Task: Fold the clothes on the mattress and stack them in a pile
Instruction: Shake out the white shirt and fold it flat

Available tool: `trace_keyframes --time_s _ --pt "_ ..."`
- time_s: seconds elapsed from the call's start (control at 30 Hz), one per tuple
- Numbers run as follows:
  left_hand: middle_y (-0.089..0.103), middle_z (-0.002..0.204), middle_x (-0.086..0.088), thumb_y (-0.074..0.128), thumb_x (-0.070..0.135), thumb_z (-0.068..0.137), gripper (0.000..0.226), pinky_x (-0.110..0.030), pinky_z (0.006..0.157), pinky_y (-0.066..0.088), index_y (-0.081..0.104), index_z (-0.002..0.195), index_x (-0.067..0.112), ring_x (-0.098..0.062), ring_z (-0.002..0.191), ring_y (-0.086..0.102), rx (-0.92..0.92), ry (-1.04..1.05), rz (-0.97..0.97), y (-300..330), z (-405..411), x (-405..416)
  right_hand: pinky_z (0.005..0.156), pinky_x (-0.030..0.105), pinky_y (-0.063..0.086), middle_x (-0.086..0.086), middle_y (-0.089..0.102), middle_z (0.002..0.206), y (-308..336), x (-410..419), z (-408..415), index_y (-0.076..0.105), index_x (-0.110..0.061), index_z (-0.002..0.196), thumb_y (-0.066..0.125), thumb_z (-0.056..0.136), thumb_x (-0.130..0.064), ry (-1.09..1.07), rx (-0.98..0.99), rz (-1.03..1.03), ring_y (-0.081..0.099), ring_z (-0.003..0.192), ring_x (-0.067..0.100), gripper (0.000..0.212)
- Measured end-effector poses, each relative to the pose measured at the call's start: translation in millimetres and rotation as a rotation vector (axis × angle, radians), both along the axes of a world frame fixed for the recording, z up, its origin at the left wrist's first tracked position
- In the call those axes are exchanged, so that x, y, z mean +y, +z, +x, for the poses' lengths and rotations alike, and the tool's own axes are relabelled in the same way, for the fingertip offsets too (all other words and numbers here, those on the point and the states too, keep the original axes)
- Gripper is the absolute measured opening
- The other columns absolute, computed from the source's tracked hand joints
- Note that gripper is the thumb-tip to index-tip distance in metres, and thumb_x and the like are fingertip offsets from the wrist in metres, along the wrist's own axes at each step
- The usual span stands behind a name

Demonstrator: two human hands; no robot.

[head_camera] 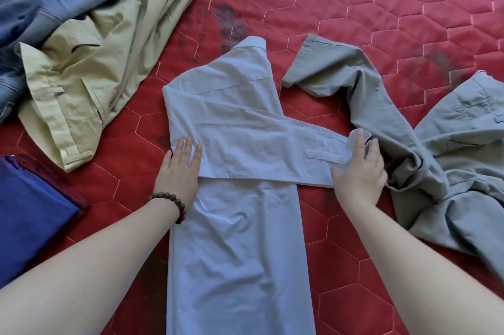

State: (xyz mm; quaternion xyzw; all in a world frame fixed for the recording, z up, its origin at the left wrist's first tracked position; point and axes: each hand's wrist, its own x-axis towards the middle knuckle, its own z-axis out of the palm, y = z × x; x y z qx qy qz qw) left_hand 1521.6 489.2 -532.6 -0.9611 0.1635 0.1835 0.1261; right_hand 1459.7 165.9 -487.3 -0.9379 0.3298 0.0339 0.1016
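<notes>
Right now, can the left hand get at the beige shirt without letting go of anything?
Probably yes. The left hand lies flat on the light blue shirt, holding nothing, and only bare red mattress separates it from the beige shirt to its left.

One head view only, worn on the person, looking forward and steeply down onto the mattress (381, 7). Wide-angle, close: both forearms enter from the bottom corners, left hand (180, 168) and right hand (360, 174) sit at mid-frame. The shirt (237, 225) runs up the centre from the bottom edge. Clothes at the left, top-left and right edges are cut off by the frame. No second view to share with.
</notes>
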Motion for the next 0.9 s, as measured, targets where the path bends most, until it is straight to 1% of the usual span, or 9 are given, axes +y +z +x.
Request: trace_keyframes --time_s 0.1,0.2,0.3,0.4,0.5,0.63,0.77,0.83,0.9 --pt "-0.009 0.160 -0.013 0.022 0.012 0.097 0.064 -0.040 0.120 0.004 -0.010 0.152 0.013 -0.027 0.148 -0.009 -0.016 0.004 -0.022 -4 1 1 0.115 0.054 0.011 0.018 0.006 0.160 0 -17 6 0.021 -0.023 0.153 0.057 0.090 -0.012 0.079 0.083 -0.170 0.013 0.145 0.032 0.073" --pt "-0.006 0.161 -0.013 0.028 0.014 0.096 0.066 -0.041 0.119 0.004 -0.005 0.153 0.014 -0.026 0.148 -0.006 -0.031 0.013 -0.044 -7 0 2 0.117 0.057 -0.001 0.023 0.005 0.159 3 -13 8 0.026 -0.009 0.150 0.057 0.082 -0.001 0.104 0.019 -0.245 0.006 0.147 0.036 0.075" --pt "0.005 0.161 -0.011 0.042 0.018 0.091 0.070 -0.045 0.119 0.004 0.011 0.154 0.020 -0.027 0.149 -0.001 -0.054 0.076 -0.138 -8 0 2 0.117 0.052 0.000 0.026 0.020 0.155 2 22 21 0.035 -0.001 0.145 0.059 0.075 0.003 0.403 -0.083 -0.142 0.016 0.145 0.039 0.074" --pt "0.008 0.161 -0.012 0.055 0.026 0.085 0.077 -0.045 0.118 0.002 0.018 0.152 0.028 -0.027 0.149 0.000 -0.079 0.098 -0.181 -9 3 2 0.120 0.049 0.010 0.021 0.028 0.153 -9 65 50 0.041 -0.004 0.141 0.059 0.082 -0.004 0.641 -0.003 0.062 0.022 0.144 0.035 0.062" --pt "0.016 0.158 -0.017 0.064 0.036 0.082 0.077 -0.046 0.119 0.010 0.030 0.150 0.024 -0.030 0.148 0.010 -0.135 0.061 -0.251 -14 4 4 0.117 0.041 0.017 0.016 0.027 0.153 -26 98 92 0.039 -0.009 0.143 0.057 0.089 -0.017 0.698 0.032 0.175 0.024 0.140 0.034 0.057" --pt "0.035 0.149 -0.022 0.076 0.015 0.070 0.078 -0.049 0.114 0.029 0.045 0.141 0.012 -0.034 0.141 0.031 -0.231 0.006 -0.329 -21 1 13 0.116 0.044 0.014 0.010 0.028 0.152 -42 122 144 0.030 -0.018 0.148 0.060 0.088 -0.037 0.669 0.063 0.107 0.021 0.141 0.030 0.069" --pt "0.045 0.144 -0.019 0.056 0.004 0.079 0.055 -0.052 0.109 0.036 0.054 0.134 0.005 -0.034 0.137 0.039 -0.285 -0.089 -0.361 -18 -3 19 0.096 0.040 0.025 0.010 0.062 0.113 -42 119 168 0.060 -0.016 0.109 0.055 0.091 -0.037 0.645 0.085 -0.010 0.044 0.113 0.027 0.028" --pt "0.046 0.144 -0.017 0.040 0.014 0.081 0.054 -0.052 0.112 0.032 0.056 0.132 0.004 -0.032 0.138 0.037 -0.234 -0.127 -0.428 -15 -5 23 0.085 0.039 0.027 0.008 0.064 0.100 -40 113 170 0.063 -0.014 0.095 0.049 0.094 -0.025 0.628 0.155 -0.059 0.047 0.104 0.028 0.018" --pt "0.040 0.148 -0.017 0.039 0.028 0.083 0.058 -0.051 0.115 0.026 0.054 0.135 0.007 -0.031 0.142 0.030 -0.161 -0.087 -0.579 -12 -5 24 0.082 0.038 0.027 0.008 0.057 0.104 -41 105 167 0.064 -0.014 0.097 0.052 0.094 -0.024 0.572 0.132 -0.051 0.045 0.105 0.028 0.016"
